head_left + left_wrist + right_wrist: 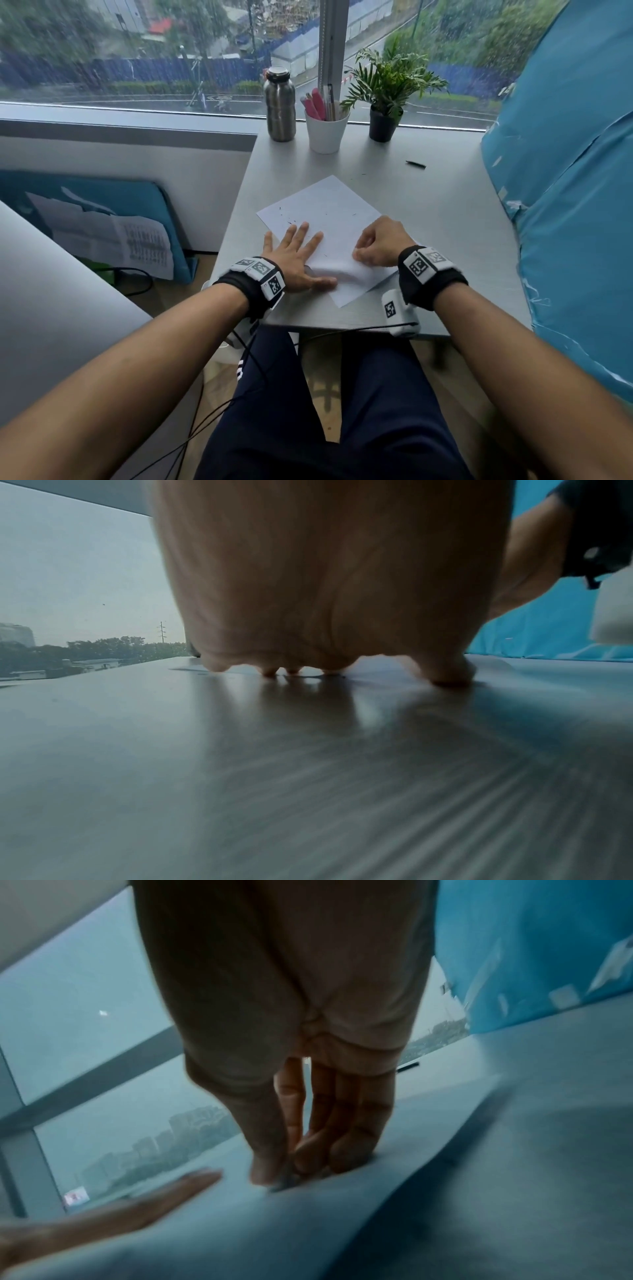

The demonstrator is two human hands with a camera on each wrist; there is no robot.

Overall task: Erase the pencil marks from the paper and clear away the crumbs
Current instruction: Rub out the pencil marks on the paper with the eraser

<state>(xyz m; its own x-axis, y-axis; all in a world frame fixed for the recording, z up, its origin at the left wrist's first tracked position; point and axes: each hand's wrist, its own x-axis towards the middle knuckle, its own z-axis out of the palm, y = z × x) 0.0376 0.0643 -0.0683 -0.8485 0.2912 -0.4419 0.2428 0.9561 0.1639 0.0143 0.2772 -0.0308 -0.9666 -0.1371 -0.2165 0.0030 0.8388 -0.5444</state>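
A white sheet of paper [329, 209] lies askew on the grey table [438, 219], with dark eraser crumbs [294, 219] scattered over its left half. My left hand [296, 250] lies flat on the sheet's left side, fingers straight and spread; in the left wrist view the left hand [325, 588] presses down with only its palm and finger bases showing. My right hand [375, 245] is curled over the sheet's right side. In the right wrist view the right hand [284, 1172] pinches a small grey eraser [283, 1184] against the paper [394, 1204], which bulges up near it.
At the back by the window stand a steel bottle [280, 106], a white cup of pens [326, 132] and a potted plant [383, 102]. A black pencil [416, 164] lies behind the paper. A blue covered bulk [565, 205] borders the table's right side.
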